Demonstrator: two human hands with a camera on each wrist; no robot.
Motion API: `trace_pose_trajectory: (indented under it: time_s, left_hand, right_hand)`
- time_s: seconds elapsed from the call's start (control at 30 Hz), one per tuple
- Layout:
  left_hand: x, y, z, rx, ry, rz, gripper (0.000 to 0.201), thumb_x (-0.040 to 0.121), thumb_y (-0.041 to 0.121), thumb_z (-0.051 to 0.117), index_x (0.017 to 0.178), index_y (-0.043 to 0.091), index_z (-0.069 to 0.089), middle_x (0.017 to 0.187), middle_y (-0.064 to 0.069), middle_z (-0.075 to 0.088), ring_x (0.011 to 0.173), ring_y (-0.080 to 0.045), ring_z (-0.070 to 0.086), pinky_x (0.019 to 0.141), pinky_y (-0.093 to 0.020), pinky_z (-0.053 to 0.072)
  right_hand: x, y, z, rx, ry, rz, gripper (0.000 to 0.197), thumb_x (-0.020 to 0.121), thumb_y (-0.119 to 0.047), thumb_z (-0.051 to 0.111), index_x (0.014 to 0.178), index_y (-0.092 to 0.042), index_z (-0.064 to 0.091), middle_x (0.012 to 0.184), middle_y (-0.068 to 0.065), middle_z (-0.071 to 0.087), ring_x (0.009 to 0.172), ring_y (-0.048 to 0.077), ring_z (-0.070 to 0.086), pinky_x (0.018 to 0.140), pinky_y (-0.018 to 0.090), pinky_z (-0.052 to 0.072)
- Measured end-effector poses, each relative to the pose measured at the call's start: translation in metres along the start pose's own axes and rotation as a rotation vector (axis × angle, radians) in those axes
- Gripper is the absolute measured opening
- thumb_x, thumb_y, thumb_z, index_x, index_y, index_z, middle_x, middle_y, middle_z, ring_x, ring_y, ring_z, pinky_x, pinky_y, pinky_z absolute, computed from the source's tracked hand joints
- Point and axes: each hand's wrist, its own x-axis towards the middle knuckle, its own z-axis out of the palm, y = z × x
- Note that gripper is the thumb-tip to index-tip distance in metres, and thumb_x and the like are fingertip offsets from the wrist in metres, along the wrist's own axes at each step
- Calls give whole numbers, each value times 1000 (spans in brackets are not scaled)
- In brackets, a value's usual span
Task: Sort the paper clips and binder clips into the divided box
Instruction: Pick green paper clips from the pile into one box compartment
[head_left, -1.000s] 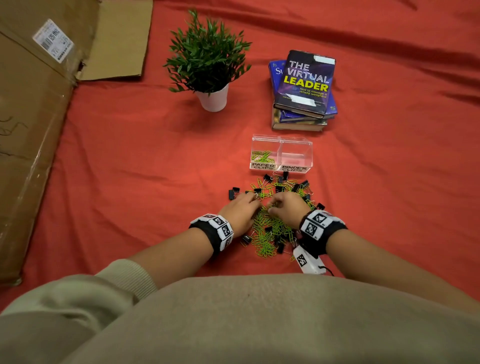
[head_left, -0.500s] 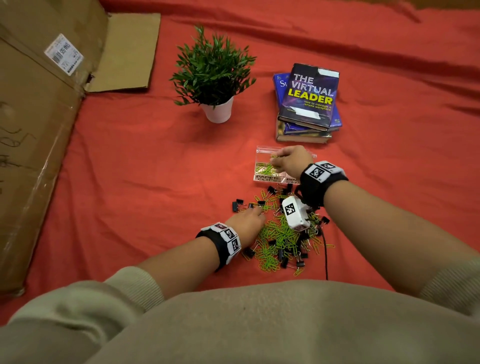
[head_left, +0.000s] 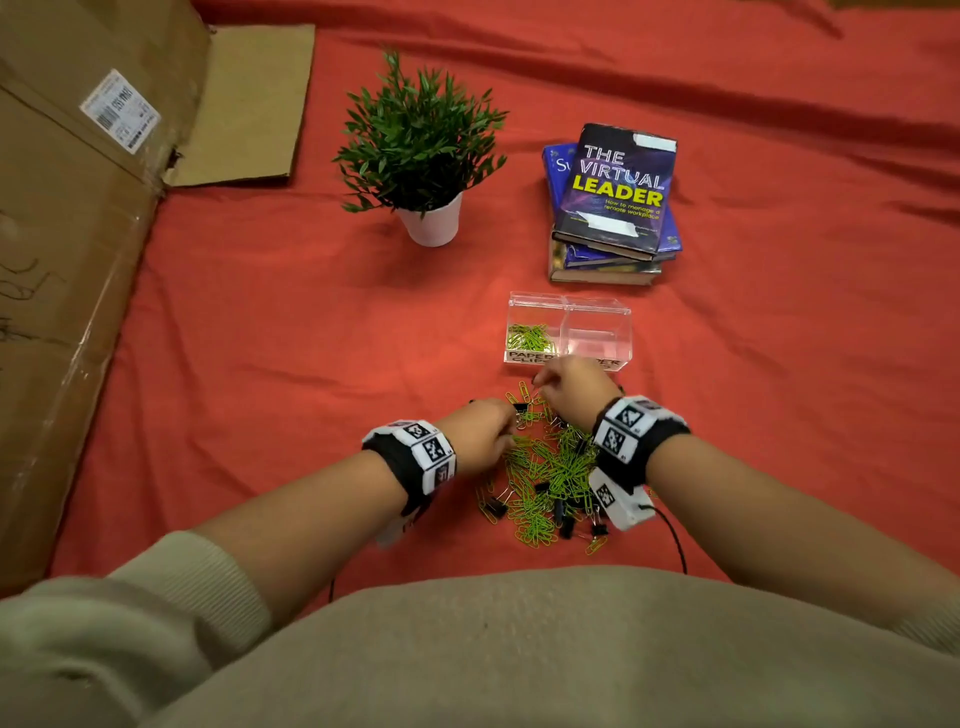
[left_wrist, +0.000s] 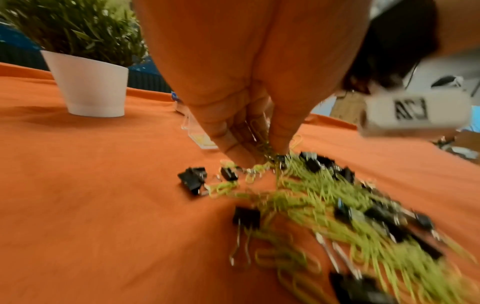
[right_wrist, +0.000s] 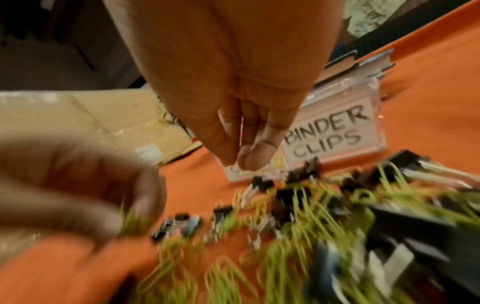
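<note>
The step in hand looks like picking green paper clips out of the mixed pile (head_left: 545, 473) on the red cloth. The left hand (head_left: 480, 434) pinches a few paper clips (left_wrist: 259, 133) at the pile's left edge; the right hand (head_left: 569, 389), fingertips (right_wrist: 250, 158) drawn together just above the pile's far end, seems to hold nothing. The divided box (head_left: 597, 312) stands just beyond: paper clips in its left compartment, the right one bare. Next, the pinched clips need untangling from the binder clips (left_wrist: 193, 181). A potted plant (head_left: 423, 150), books (head_left: 615, 192) and cardboard (head_left: 62, 260) lie well clear.
</note>
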Motion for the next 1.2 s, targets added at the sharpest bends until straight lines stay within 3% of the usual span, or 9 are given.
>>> trace_pose_trajectory:
  time_s: [0.17, 0.27, 0.4, 0.5, 0.67, 0.77, 0.87, 1.03, 1.2]
  left_hand:
    - [17, 9, -42, -149, 87, -47, 5, 92, 15, 55, 95, 13, 57, 94, -2, 61, 81, -16, 55, 70, -26, 43]
    - [40, 19, -62, -184, 178, -79, 2, 93, 14, 53, 93, 14, 55, 90, 2, 58, 77, -13, 55, 64, -23, 43]
    - [74, 25, -71, -118, 227, -157, 11, 94, 9, 51, 103, 7, 57, 104, -9, 60, 91, -23, 57, 75, -31, 45]
    - [90, 22, -65, 3, 185, -176, 20, 92, 4, 49, 111, 4, 56, 118, -14, 57, 105, -29, 57, 86, -34, 46]
    - [96, 18, -57, 104, 179, -142, 25, 92, 7, 53, 116, 3, 59, 119, -16, 61, 111, -31, 57, 93, -38, 49]
    - [81, 14, -57, 47, 314, -79, 30, 93, 17, 55, 121, 9, 57, 125, -10, 58, 121, -27, 48, 103, -39, 43]
    - [56, 5, -48, -18, 432, -37, 20, 89, 17, 59, 108, 13, 61, 112, -4, 56, 108, -20, 51, 96, -34, 44]
    - [30, -20, -11, 32, 150, -94, 23, 87, 15, 59, 109, 16, 62, 108, -5, 54, 101, -22, 56, 90, -37, 49]
    - [25, -30, 8, 75, 79, -123, 30, 85, 20, 65, 115, 17, 62, 110, -7, 53, 105, -26, 56, 92, -40, 49]
  right_hand:
    - [-29, 12, 36, -199, -64, -73, 32, 88, -20, 59, 116, -5, 55, 115, 8, 50, 108, 22, 51, 95, 29, 46]
    - [-38, 17, 50, -229, -53, -109, 34, 88, -18, 59, 119, -3, 54, 117, 9, 49, 109, 23, 50, 95, 32, 49]
    - [-43, 22, 56, -241, -99, -148, 25, 88, -6, 53, 111, 0, 59, 109, 11, 54, 104, 27, 53, 90, 34, 49]
    - [-45, 25, 52, -206, -109, -145, 24, 89, -8, 51, 110, 0, 62, 109, 12, 55, 104, 27, 53, 90, 34, 49]
    - [-42, 25, 49, -157, -49, -109, 31, 88, -17, 57, 116, -4, 56, 113, 9, 50, 104, 25, 54, 89, 38, 51]
    - [-37, 18, 53, -175, -23, -100, 44, 87, -23, 62, 125, -4, 49, 121, 10, 46, 116, 25, 46, 97, 36, 47]
    - [-34, 12, 58, -222, 2, -97, 53, 85, -28, 64, 129, -3, 46, 125, 11, 43, 120, 26, 40, 102, 34, 42]
    - [-37, 9, 63, -280, -53, -165, 37, 90, -18, 56, 123, -2, 50, 121, 12, 46, 117, 27, 43, 100, 36, 43]
    - [-40, 14, 68, -332, -81, -217, 31, 88, -1, 51, 119, 3, 52, 112, 17, 52, 107, 32, 51, 89, 39, 47]
